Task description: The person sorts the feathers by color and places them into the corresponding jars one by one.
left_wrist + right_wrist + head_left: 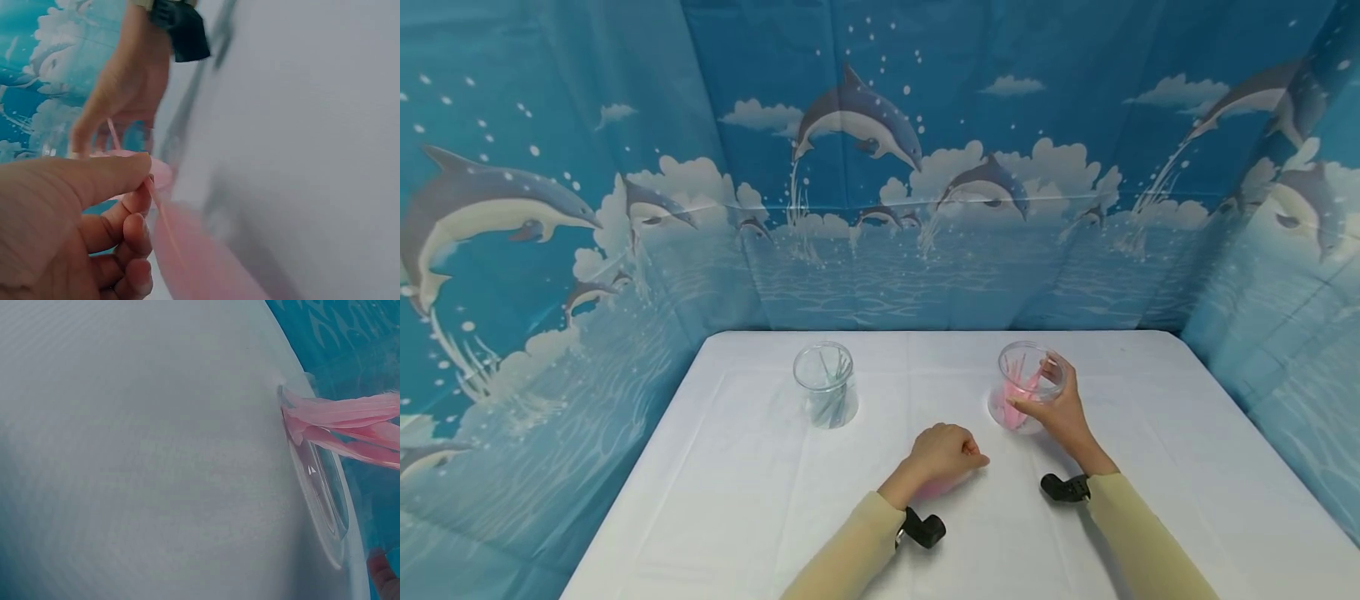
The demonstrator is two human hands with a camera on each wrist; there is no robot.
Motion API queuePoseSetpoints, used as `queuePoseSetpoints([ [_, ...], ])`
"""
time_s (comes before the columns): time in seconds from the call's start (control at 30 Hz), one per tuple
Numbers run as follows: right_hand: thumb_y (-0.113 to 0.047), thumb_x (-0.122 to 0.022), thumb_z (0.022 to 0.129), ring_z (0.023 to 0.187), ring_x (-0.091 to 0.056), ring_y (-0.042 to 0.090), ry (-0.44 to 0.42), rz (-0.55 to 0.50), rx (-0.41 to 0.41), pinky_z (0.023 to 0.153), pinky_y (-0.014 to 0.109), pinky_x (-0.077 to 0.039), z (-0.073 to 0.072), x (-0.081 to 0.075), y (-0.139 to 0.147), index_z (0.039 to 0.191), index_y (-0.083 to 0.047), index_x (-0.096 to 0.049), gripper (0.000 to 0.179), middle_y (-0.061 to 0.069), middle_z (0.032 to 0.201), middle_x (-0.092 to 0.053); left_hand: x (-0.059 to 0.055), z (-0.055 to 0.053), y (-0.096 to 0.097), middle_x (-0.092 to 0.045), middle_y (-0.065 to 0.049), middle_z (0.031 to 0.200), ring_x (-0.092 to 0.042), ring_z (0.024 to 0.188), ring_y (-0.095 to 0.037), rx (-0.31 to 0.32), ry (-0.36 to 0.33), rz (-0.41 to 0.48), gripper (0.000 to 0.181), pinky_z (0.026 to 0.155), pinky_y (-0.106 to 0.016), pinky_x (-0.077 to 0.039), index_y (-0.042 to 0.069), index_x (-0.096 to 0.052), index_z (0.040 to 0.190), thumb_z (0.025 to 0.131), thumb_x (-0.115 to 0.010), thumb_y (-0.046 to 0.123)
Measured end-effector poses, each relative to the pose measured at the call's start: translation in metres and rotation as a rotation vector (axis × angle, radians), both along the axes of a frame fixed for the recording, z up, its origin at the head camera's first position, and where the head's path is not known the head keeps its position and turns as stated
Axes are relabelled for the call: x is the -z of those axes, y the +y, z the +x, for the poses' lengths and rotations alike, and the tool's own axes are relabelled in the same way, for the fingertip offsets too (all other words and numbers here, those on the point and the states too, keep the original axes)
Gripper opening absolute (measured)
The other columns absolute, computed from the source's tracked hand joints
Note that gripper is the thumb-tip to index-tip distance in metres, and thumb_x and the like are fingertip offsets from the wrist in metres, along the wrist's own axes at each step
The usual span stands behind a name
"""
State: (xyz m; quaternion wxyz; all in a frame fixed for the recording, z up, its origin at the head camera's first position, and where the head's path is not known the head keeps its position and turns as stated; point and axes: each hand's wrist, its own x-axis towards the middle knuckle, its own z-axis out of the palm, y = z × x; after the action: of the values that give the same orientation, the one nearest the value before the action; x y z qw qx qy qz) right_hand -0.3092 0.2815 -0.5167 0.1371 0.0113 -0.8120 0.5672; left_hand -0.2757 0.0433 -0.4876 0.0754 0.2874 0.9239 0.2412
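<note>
Near the middle of the table, my left hand [943, 454] pinches a pink feather [194, 256] by its thin quill, between thumb and fingertips. The feather's soft part hangs below the hand, mostly covered by it in the head view. On the right, my right hand [1060, 408] grips a clear round jar [1002, 369] from its right side, thumb in front and fingers round the far side near the rim. Several pink feathers [344, 415] stand in this jar, quills upward. Its base [322, 487] is close to the tabletop in the right wrist view.
A second clear jar [823, 386] with several pale grey-blue feathers [831, 407] stands at the back left of the white table [715, 500]. Blue curtains [880, 283] printed with dolphins hang behind and at both sides. Each wrist wears a black camera [925, 530].
</note>
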Motion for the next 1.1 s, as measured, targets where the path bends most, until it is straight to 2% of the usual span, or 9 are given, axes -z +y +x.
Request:
queuePoseSetpoints([
  [0.2, -0.018, -0.083, 0.074, 0.131, -0.026, 0.037, 0.021, -0.008, -0.013, 0.098, 0.063, -0.031, 0.001, -0.005, 0.001, 0.15, -0.012, -0.009, 0.106, 0.022, 0.146, -0.026, -0.023, -0.016, 0.004, -0.055, 0.011, 0.07, -0.047, 0.06, -0.004, 0.017, -0.179, 0.285, 0.021, 0.052, -0.02, -0.039, 0.016, -0.066, 0.081, 0.089, -0.066, 0.035],
  [0.3, -0.016, -0.083, 0.075, 0.131, -0.026, 0.037, 0.03, -0.011, -0.017, 0.097, 0.062, -0.032, 0.001, -0.006, 0.001, 0.15, -0.012, -0.009, 0.105, 0.022, 0.146, -0.026, -0.033, -0.025, 0.007, -0.057, 0.008, 0.076, -0.049, 0.067, -0.005, 0.009, -0.248, 0.493, 0.02, 0.057, -0.02, -0.041, 0.012, -0.067, 0.087, 0.092, -0.064, 0.031],
  [0.4, -0.015, -0.083, 0.075, 0.132, -0.026, 0.037, 0.033, -0.013, -0.014, 0.097, 0.061, -0.033, 0.001, -0.006, 0.001, 0.149, -0.011, -0.01, 0.104, 0.022, 0.146, -0.026, -0.046, -0.033, 0.013, -0.058, 0.006, 0.081, -0.05, 0.073, -0.006, -0.039, -0.322, 0.723, 0.02, 0.064, -0.022, -0.043, 0.008, -0.067, 0.094, 0.094, -0.062, 0.027],
  [0.5, -0.017, -0.083, 0.074, 0.131, -0.026, 0.038, 0.027, -0.005, 0.0, 0.097, 0.062, -0.032, 0.001, -0.006, 0.002, 0.149, -0.011, -0.01, 0.105, 0.023, 0.146, -0.026, -0.059, -0.041, 0.022, -0.057, 0.005, 0.084, -0.05, 0.077, -0.007, -0.104, -0.353, 0.936, 0.023, 0.07, -0.022, -0.043, 0.005, -0.065, 0.099, 0.095, -0.06, 0.027],
  [0.63, -0.019, -0.083, 0.075, 0.132, -0.025, 0.04, 0.016, 0.005, 0.011, 0.097, 0.064, -0.031, 0.0, -0.005, 0.003, 0.149, -0.011, -0.009, 0.105, 0.024, 0.146, -0.024, -0.075, -0.051, 0.037, -0.057, 0.006, 0.089, -0.051, 0.081, -0.008, -0.18, -0.338, 1.155, 0.025, 0.075, -0.024, -0.043, 0.006, -0.063, 0.102, 0.095, -0.059, 0.03],
  [0.73, -0.019, -0.083, 0.075, 0.132, -0.024, 0.039, 0.016, -0.003, 0.009, 0.098, 0.064, -0.029, -0.001, -0.005, 0.004, 0.149, -0.011, -0.009, 0.105, 0.024, 0.146, -0.024, -0.081, -0.058, 0.049, -0.058, 0.005, 0.09, -0.051, 0.082, -0.009, -0.232, -0.322, 1.278, 0.026, 0.076, -0.026, -0.043, 0.006, -0.063, 0.102, 0.095, -0.059, 0.03],
  [0.83, -0.019, -0.083, 0.075, 0.132, -0.025, 0.039, 0.018, -0.014, 0.006, 0.099, 0.064, -0.028, 0.0, -0.003, 0.003, 0.149, -0.01, -0.009, 0.105, 0.024, 0.146, -0.025, -0.082, -0.063, 0.061, -0.056, 0.005, 0.088, -0.05, 0.081, -0.009, -0.282, -0.33, 1.367, 0.025, 0.076, -0.027, -0.042, 0.007, -0.063, 0.101, 0.095, -0.06, 0.031],
  [1.0, -0.017, -0.083, 0.074, 0.133, -0.024, 0.039, 0.026, -0.029, -0.005, 0.099, 0.065, -0.027, 0.002, -0.001, 0.0, 0.149, -0.01, -0.01, 0.105, 0.024, 0.146, -0.025, -0.073, -0.069, 0.077, -0.054, 0.006, 0.085, -0.049, 0.078, -0.01, -0.367, -0.355, 1.463, 0.024, 0.076, -0.029, -0.042, 0.011, -0.063, 0.099, 0.093, -0.061, 0.034],
  [1.1, -0.014, -0.084, 0.073, 0.132, -0.025, 0.038, 0.04, -0.037, -0.01, 0.1, 0.063, -0.027, 0.003, -0.001, -0.002, 0.148, -0.009, -0.011, 0.105, 0.023, 0.145, -0.026, -0.066, -0.07, 0.083, -0.054, 0.005, 0.084, -0.05, 0.079, -0.011, -0.393, -0.344, 1.479, 0.025, 0.082, -0.036, -0.044, 0.01, -0.062, 0.098, 0.093, -0.062, 0.034],
])
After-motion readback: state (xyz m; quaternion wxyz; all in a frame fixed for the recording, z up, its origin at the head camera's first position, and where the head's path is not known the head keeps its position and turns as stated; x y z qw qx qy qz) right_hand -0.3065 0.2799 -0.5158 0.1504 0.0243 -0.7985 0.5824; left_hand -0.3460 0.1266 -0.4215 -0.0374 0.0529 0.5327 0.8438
